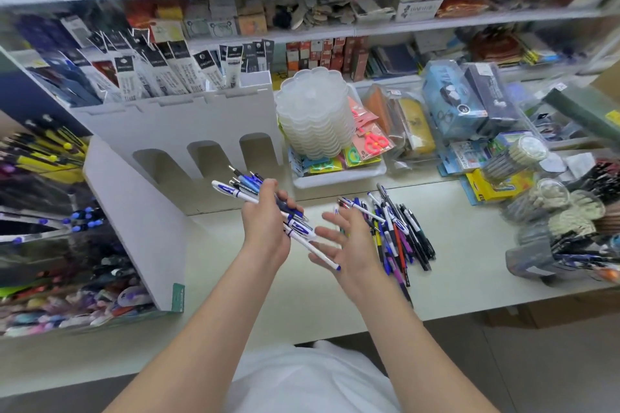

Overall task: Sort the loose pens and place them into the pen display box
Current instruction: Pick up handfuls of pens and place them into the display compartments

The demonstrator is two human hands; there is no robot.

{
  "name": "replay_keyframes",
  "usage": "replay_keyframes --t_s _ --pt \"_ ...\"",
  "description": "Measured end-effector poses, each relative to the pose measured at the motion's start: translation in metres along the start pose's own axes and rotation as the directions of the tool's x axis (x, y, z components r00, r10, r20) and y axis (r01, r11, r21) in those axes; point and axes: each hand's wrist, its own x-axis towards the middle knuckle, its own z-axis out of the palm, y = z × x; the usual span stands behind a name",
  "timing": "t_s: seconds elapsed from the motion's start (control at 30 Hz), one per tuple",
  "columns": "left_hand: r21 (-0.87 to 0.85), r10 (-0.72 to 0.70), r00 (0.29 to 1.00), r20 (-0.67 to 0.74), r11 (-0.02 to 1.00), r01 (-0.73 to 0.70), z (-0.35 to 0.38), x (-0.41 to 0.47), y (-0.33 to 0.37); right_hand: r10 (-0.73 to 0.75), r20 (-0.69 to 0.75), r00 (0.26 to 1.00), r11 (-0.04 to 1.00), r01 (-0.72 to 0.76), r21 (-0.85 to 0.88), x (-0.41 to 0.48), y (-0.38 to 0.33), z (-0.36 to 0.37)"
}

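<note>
My left hand [265, 221] is closed around a bundle of blue and white pens [240, 186], held above the counter in front of the white cardboard pen display box [188, 121]. The pens stick out of the fist towards the box at the upper left and towards my right hand at the lower right. My right hand [345, 240] is just right of the bundle, fingers spread, palm turned towards the pens; a white pen's blue tip lies across its fingers. A pile of loose mixed pens [399, 235] lies on the counter directly behind and right of my right hand.
A white tray [339, 174] holds stacked plastic palettes and scissors behind the pile. Pencil cases, crayon boxes and clear tubs of pens crowd the right side. Trays of pens and markers fill the left. Stocked shelves rise behind. The counter's front edge runs near my body.
</note>
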Motion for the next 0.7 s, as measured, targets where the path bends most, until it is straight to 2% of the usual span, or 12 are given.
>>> replay_keyframes --t_s 0.07,0.1,0.17,0.27,0.37,0.43,0.5,0.57,0.6,0.67,0.7 --pt "0.063 0.052 0.998 0.043 0.997 -0.055 0.003 -0.007 0.002 0.162 -0.015 0.987 0.932 -0.148 0.331 0.0 0.011 0.001" --pt "0.106 0.07 0.995 0.071 0.991 -0.077 0.004 -0.013 0.002 0.195 -0.015 0.981 0.891 -0.17 0.422 -0.002 0.016 0.005" --pt "0.169 0.106 0.986 0.13 0.977 -0.127 0.004 -0.022 -0.001 0.186 -0.044 0.982 0.879 -0.146 0.453 -0.004 0.023 0.014" --pt "0.123 0.134 0.974 0.182 0.98 -0.158 0.0 -0.032 -0.001 0.154 -0.043 0.987 0.891 -0.12 0.437 -0.008 0.026 0.029" --pt "0.063 0.082 0.97 0.228 0.993 -0.098 -0.003 -0.047 -0.006 0.112 0.117 0.987 0.825 -0.158 0.543 -0.017 0.028 0.045" --pt "0.083 0.051 0.959 0.279 0.994 -0.076 -0.004 -0.056 -0.013 0.058 0.159 0.986 0.818 -0.138 0.559 -0.023 0.03 0.052" --pt "0.172 0.051 0.958 0.283 0.98 -0.103 -0.01 -0.058 -0.009 0.041 0.112 0.993 0.895 -0.087 0.438 -0.025 0.033 0.052" --pt "0.349 0.074 0.951 0.3 0.919 -0.182 -0.024 -0.051 0.003 0.03 -0.047 0.998 0.982 -0.02 0.189 -0.024 0.036 0.046" --pt "0.449 0.081 0.946 0.313 0.865 -0.223 -0.032 -0.046 0.01 -0.025 -0.122 0.992 0.998 0.031 0.049 -0.022 0.038 0.044" --pt "0.62 0.078 0.939 0.334 0.733 -0.281 -0.049 -0.04 0.021 -0.286 -0.163 0.944 0.946 0.251 -0.208 -0.023 0.036 0.042" --pt "0.676 0.076 0.934 0.349 0.67 -0.307 -0.057 -0.038 0.024 -0.45 -0.097 0.888 0.862 0.403 -0.308 -0.026 0.035 0.044"
